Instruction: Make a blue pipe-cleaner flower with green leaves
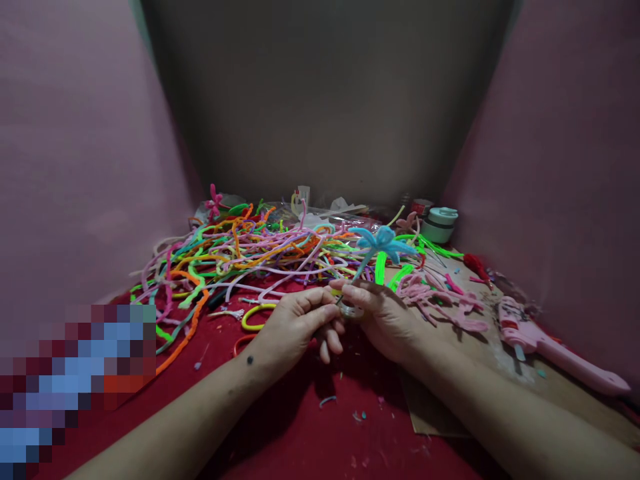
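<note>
A blue pipe-cleaner flower stands tilted above my hands, its stem slanting down to the left between my fingers. My left hand is closed, thumb and forefinger pinching the lower end of the stem. My right hand is closed close beside it, fingertips at the stem by a bit of yellow-green strip. Against its palm shows part of a small clear ring, which looks like a roll of tape. Scissors with yellow and orange handles lie behind my left wrist, partly hidden.
A tangled heap of colourful pipe cleaners spreads along the back. To the right, pink pipe-cleaner pieces and a pink glue gun lie on a cardboard sheet. A pale green lidded jar stands behind. Scraps dot the red cloth.
</note>
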{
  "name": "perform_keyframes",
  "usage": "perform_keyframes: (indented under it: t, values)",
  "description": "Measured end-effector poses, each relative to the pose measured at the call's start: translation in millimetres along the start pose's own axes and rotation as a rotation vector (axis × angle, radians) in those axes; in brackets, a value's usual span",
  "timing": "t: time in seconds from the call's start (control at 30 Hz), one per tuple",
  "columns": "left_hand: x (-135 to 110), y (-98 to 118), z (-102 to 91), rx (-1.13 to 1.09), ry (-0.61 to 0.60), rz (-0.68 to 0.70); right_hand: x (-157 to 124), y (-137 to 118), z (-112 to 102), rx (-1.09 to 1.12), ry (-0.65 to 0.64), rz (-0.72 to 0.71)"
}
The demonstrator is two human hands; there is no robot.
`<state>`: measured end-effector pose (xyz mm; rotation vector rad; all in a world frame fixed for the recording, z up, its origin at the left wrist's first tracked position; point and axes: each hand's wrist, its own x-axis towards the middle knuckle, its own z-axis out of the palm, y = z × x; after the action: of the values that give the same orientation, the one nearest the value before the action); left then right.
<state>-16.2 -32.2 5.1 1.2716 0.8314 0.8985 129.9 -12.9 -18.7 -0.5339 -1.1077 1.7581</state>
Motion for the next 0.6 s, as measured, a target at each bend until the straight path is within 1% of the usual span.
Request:
perform_keyframes:
  t: [0.07, 0.27, 0.43, 0.5, 0.6]
  values:
    - [0.0, -1.6, -1.4, -0.054, -0.039, -0.004, -0.2, -0.1, -0.9, -0.019, -0.010, -0.016]
    - [1.7, -5.7, -4.5, -0.332, -0.142, -0.068, -2.8, 3.0, 0.7, -0.146, 0.004, -0.054]
    - [-0.4, -2.5, -6.6, -0.432, -0.203, -0.087, -4.1, -3.9, 4.1, 0.007, -0.070, -0.062]
    - [-1.9, -1.6, -7.9, -0.467, -0.215, -0.099, -4.4, -7.1, 4.9, 0.044, -0.065, -0.067]
    - [-2.6, -2.5, -9.5, -0.485, -0.228, -0.100, -4.3, -8.6, 5.4, 0.044, -0.042, -0.088]
